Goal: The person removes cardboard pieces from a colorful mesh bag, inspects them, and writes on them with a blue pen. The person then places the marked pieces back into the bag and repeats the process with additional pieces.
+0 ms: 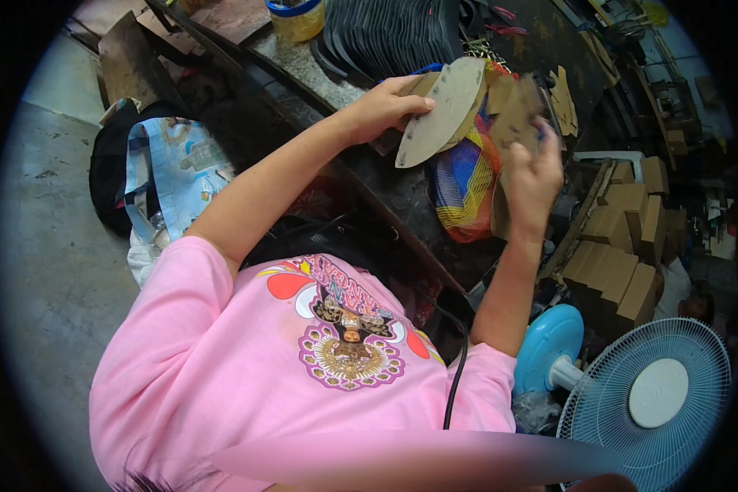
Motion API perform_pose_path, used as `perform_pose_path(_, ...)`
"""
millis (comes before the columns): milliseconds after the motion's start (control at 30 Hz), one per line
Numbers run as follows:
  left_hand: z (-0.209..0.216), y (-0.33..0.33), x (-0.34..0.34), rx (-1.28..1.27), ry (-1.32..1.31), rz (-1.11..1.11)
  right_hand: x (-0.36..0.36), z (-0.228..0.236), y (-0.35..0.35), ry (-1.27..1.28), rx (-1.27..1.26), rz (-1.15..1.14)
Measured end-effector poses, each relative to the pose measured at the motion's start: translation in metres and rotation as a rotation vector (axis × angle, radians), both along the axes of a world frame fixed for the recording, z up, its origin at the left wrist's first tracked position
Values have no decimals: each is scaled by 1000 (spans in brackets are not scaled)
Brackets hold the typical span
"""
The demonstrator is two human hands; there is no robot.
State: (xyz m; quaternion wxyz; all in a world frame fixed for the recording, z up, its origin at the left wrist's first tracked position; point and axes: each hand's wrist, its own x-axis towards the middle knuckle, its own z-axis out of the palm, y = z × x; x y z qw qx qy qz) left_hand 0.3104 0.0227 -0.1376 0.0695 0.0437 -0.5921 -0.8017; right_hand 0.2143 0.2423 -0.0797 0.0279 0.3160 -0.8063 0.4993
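Note:
My left hand (383,112) pinches a small stack of leaf-shaped cardboard pieces (444,113), thumb on top. The uppermost piece is grey with dark spots along its edge, and brown ones show behind it. To the right, my right hand (535,182) is blurred by motion, its thumb and fingers around a brown cardboard piece (512,119) with dark marks. Between and below the hands lies a bundle in blue, yellow and red netting (466,187), partly covered by the cardboard.
Dark curved pieces (392,37) stand in a long row beyond my left hand, beside a yellow tub with a blue rim (295,18). Cardboard boxes (611,246) are stacked at right. A fan (656,394) stands near right. A blue patterned bag (180,164) is at left.

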Motion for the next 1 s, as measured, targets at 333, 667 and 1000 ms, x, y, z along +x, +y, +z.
perform_pose_path(333, 3, -4, -3, -150, 11, 14, -29, -47, 64, -417, -208, -110)
perform_pose_path(667, 3, -4, -6, -24, -36, 16, 11, -16, 43, 256, 298, -308)
perform_pose_path(1000, 35, 27, 14, -143, -47, -5, 81, -17, -7, 235, 298, 52)
